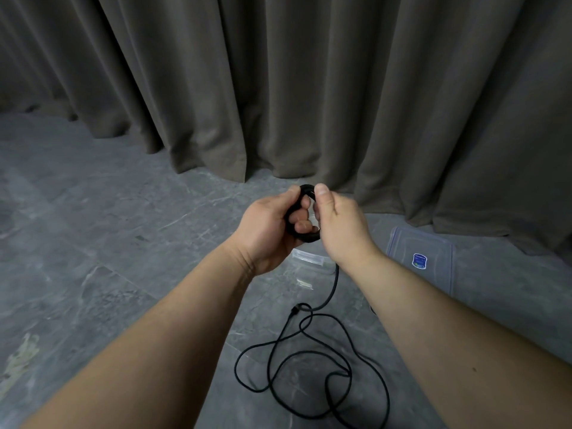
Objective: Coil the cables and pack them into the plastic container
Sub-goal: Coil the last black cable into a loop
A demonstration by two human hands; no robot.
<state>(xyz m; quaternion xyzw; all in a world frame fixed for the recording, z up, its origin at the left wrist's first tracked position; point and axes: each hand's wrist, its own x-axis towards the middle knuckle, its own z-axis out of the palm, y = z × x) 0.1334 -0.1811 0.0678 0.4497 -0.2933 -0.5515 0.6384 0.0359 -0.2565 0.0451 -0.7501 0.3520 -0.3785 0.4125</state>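
Centrally, just above mid-frame, both hands hold a small tight coil (pixel 301 212) of black cable: the left hand (pixel 269 230) curls its fingers through the loop with the thumb over the top, and the right hand (pixel 337 230) pinches the coil's right side under its thumb. So each grip is closed on the coil. From beneath the right hand the rest of the black cable (pixel 309 360) drops to the floor (pixel 108 243) and sprawls in loose, overlapping loops at lower centre, a plug end lying near the top of the tangle.

Behind the wrists sits a clear plastic container (pixel 306 258), mostly hidden. To its right lies a clear lid (pixel 433 252) with a small blue sticker (pixel 420 261); its writing is too small to read.

Grey marbled floor spreads wide to the left, and dark pleated curtains (pixel 278 88) close off the upper frame.
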